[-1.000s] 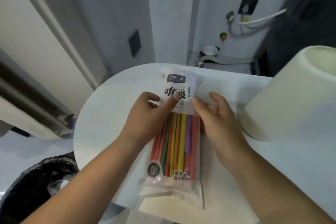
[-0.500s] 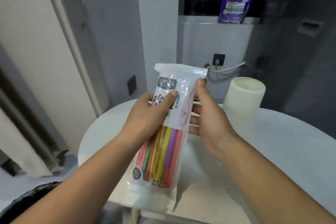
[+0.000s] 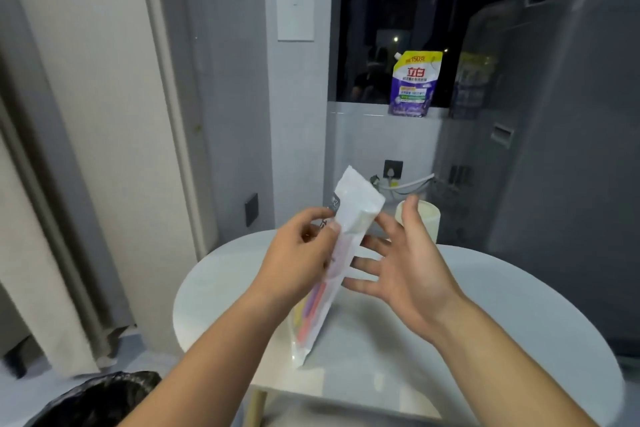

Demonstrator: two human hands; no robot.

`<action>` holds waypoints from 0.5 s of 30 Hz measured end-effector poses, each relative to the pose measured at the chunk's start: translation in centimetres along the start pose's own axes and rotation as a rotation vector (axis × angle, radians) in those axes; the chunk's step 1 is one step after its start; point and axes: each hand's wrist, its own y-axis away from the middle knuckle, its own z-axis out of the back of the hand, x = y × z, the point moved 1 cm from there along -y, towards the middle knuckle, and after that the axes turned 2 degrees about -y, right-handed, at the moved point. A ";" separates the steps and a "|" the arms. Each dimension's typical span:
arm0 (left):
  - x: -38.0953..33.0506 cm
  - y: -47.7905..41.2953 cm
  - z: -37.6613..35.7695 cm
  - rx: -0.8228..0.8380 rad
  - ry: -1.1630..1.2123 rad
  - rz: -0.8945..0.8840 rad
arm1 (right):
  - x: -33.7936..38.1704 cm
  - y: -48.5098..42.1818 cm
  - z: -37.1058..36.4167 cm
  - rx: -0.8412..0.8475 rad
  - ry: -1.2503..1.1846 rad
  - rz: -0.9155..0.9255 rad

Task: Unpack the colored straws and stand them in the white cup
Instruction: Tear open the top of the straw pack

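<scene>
My left hand [image 3: 299, 255] grips the clear plastic pack of coloured straws [image 3: 332, 274] around its upper part and holds it tilted above the round white table [image 3: 485, 315], its top end pointing up and right. The pack is turned nearly edge-on, so only pink, purple and yellow straws show through its lower half. My right hand [image 3: 401, 267] is just right of the pack, palm open and fingers spread, not touching it. The white cup [image 3: 427, 220] stands upright at the table's far edge, partly hidden behind my right thumb.
A black-lined bin [image 3: 100, 399] sits on the floor at the lower left. A purple refill pouch [image 3: 414, 83] stands on the window sill behind. A grey appliance [image 3: 554, 149] fills the right side, and a curtain [image 3: 41, 253] hangs at the left.
The pack was lifted off the table and turned edge-on in my left hand. My right hand let go of it and spread open. The camera view tilted upward.
</scene>
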 end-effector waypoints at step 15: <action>-2.4 5.0 0.8 0.225 0.132 -0.030 | 0.4 3.8 -1.1 -0.064 0.210 0.167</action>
